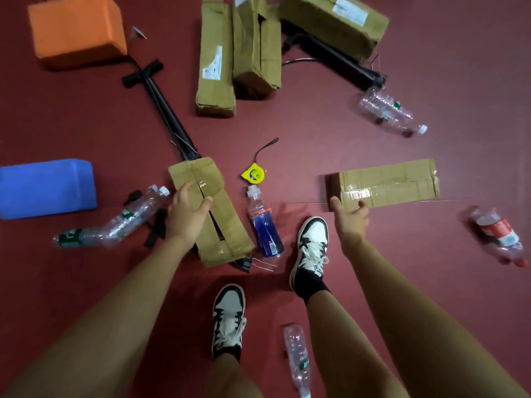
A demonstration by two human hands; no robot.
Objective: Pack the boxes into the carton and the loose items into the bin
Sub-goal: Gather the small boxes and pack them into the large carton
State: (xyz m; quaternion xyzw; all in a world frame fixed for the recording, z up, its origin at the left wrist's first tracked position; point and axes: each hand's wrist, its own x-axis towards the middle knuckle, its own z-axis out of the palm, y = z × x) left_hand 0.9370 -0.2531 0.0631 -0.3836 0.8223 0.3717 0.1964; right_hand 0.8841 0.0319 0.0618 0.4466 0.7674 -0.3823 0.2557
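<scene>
My left hand (188,209) grips the upper part of a long taped cardboard box (227,228) lying slantwise on the red floor. My right hand (349,218) holds the near left corner of a second taped cardboard box (393,183) to the right. Three more cardboard boxes lie at the top: a flat one (215,61), a torn one (255,44) and a large one (336,21). Loose items lie around: a yellow tape measure (253,173), a blue drink bottle (264,225) and several clear plastic bottles (135,216) (388,109) (297,357).
An orange foam block (77,28) sits at the top left and a blue one (46,188) at the left edge. A black hand pump (163,107) lies diagonally; another (336,63) lies under the large box. A red-labelled bottle (498,234) is at the right. My shoes (311,245) (228,320) stand below.
</scene>
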